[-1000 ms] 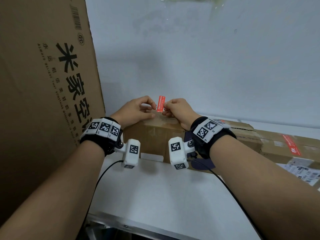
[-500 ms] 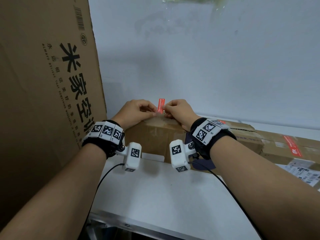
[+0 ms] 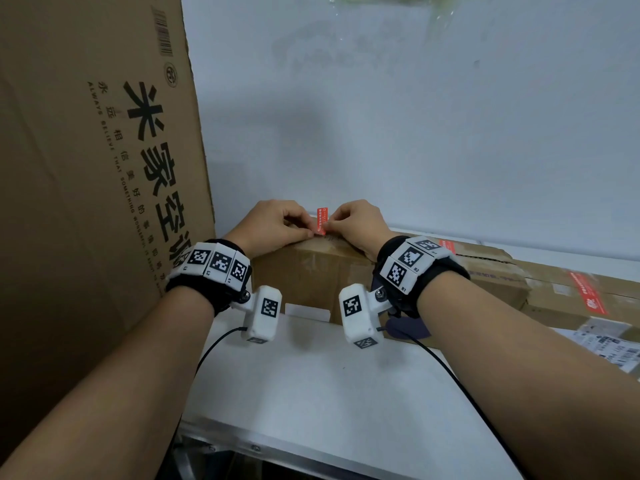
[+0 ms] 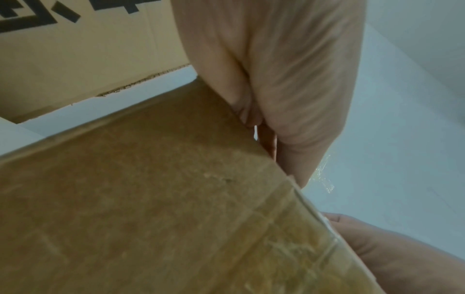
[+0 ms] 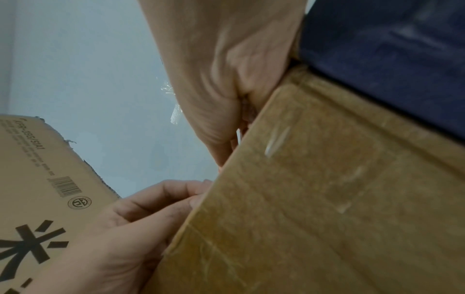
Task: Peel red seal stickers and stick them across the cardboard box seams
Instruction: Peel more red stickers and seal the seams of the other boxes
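Note:
A small red seal sticker (image 3: 322, 220) stands upright over the top near edge of a brown cardboard box (image 3: 311, 275). My left hand (image 3: 310, 232) pinches the sticker's lower end from the left. My right hand (image 3: 330, 223) pinches its right side. Both hands rest on the box top. In the left wrist view my left hand (image 4: 276, 69) curls over the box (image 4: 151, 199) edge, and the sticker is hidden. The right wrist view shows my right hand (image 5: 226, 69) on the box (image 5: 314, 199) and the left hand's fingers (image 5: 163, 199) beside it.
A tall printed cardboard sheet (image 3: 86, 168) stands close on the left. More boxes lie to the right, one bearing a red sticker (image 3: 587, 296) and a shipping label (image 3: 606, 344). A white wall is right behind. The white table (image 3: 329, 393) extends toward me.
Both hands have lowered the sticker a little, so its bottom end now sits down at the box's top edge.

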